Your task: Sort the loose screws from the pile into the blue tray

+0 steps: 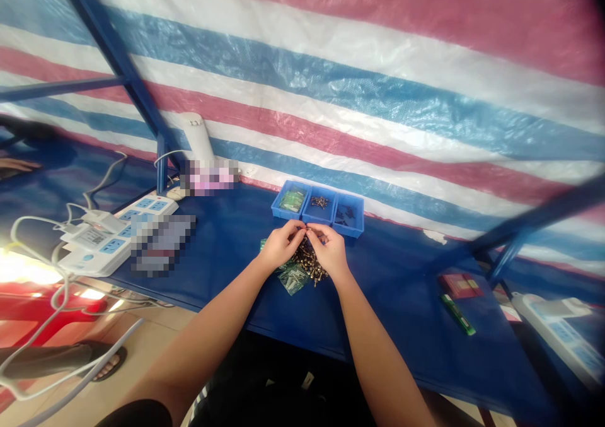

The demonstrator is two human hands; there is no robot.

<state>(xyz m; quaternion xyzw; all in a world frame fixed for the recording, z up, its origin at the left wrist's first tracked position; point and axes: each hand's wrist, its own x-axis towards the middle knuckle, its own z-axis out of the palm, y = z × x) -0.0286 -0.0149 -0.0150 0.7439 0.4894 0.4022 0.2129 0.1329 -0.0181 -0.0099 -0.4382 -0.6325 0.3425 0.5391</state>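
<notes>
My left hand (282, 245) and my right hand (331, 249) meet fingertip to fingertip just in front of the blue bins. Both are closed in a pinch, and whatever sits between the fingertips is too small to make out. Below them lies a heap of small brass-coloured metal parts (316, 273), partly covered by the hands. Small green-and-clear packets (293, 280) lie against the heap's near left side. Beyond my fingers three blue bins stand in a row: the left bin (285, 213) holds greenish packets, the middle bin (326, 219) small brass-coloured parts, the right bin (348, 230) dark thin pieces.
A white power strip (101, 260) with plugs and cables lies on the left of the blue table (387, 288). At the right are a red box (460, 286), a green narrow pack (457, 315) and another power strip (562, 335). A person's foot (108, 367) shows at lower left.
</notes>
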